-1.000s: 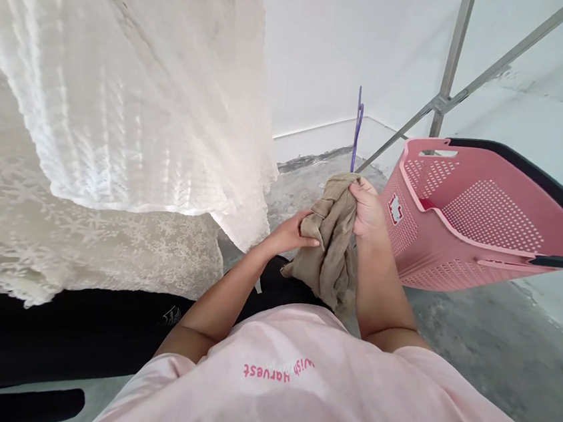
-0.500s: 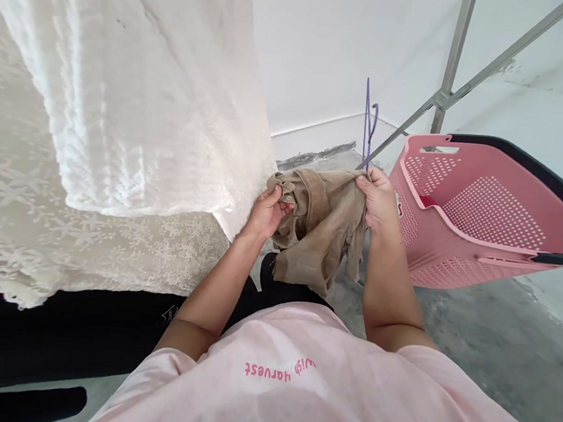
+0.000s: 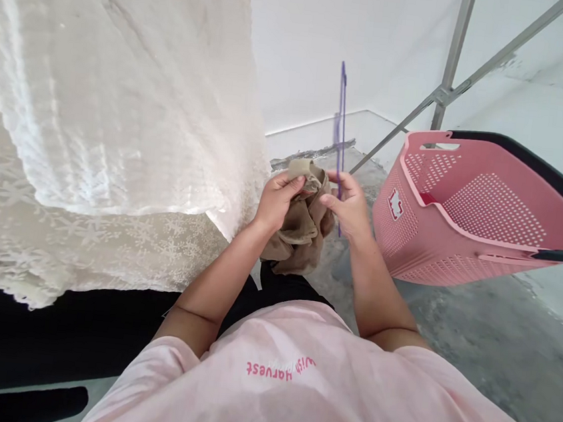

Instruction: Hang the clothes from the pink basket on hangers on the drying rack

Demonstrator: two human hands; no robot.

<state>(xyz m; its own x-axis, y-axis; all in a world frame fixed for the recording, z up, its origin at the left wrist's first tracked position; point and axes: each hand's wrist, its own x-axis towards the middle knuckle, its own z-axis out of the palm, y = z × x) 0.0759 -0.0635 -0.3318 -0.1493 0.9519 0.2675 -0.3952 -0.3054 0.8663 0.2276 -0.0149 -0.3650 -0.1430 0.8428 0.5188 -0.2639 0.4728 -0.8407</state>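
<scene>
A brown garment [image 3: 304,230] hangs bunched in front of my body. My left hand [image 3: 277,200] pinches its upper edge, thumb on top. Close by on the right, my right hand [image 3: 347,208] has a thin purple hanger [image 3: 342,120] between its thumb and fingers, beside the cloth. The hanger stands nearly upright, seen edge-on, with its lower end passing the palm. Whether the right fingertips also grip the cloth is hard to tell.
A pink perforated basket [image 3: 458,256] with a black handle is at the right. Metal bars [image 3: 442,97] cross behind it. White lace fabric [image 3: 144,123] hangs along the left, over something black. Grey concrete floor [image 3: 474,339] shows below the basket.
My right hand has moved left, close to my left hand, and the hanger has come left with it. The garment, stretched between the hands before, is now bunched.
</scene>
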